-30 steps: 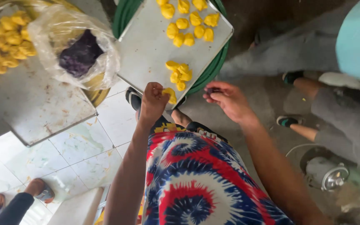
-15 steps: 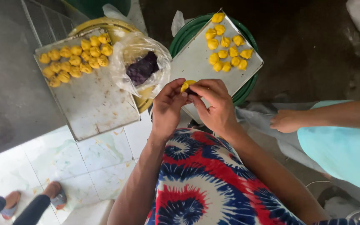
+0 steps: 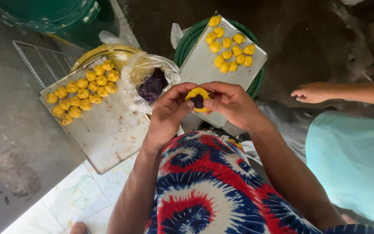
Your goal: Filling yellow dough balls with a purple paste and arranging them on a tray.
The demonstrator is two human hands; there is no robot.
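A flat yellow dough piece (image 3: 198, 97) with a dark purple filling at its centre is pinched between my left hand (image 3: 169, 110) and my right hand (image 3: 232, 104), held above my lap. Just left of my hands, a clear plastic bag (image 3: 146, 76) holds a lump of purple filling (image 3: 152, 86). A metal tray (image 3: 104, 125) at the left carries several shaped yellow dough pieces (image 3: 83, 93). A second metal tray (image 3: 204, 65) beyond my hands carries several more yellow pieces (image 3: 229, 50).
The far tray rests on a green round basin (image 3: 187, 41); a yellow basin (image 3: 102, 52) lies under the bag. A wire rack (image 3: 44, 63) and a green bin (image 3: 57, 15) stand at the upper left. Another person's foot (image 3: 314, 92) and turquoise clothing (image 3: 351, 160) are at the right.
My hands have come together from the far tray with a yellow dough piece, and purple filling now sits in its centre. The view has shifted toward the trays.
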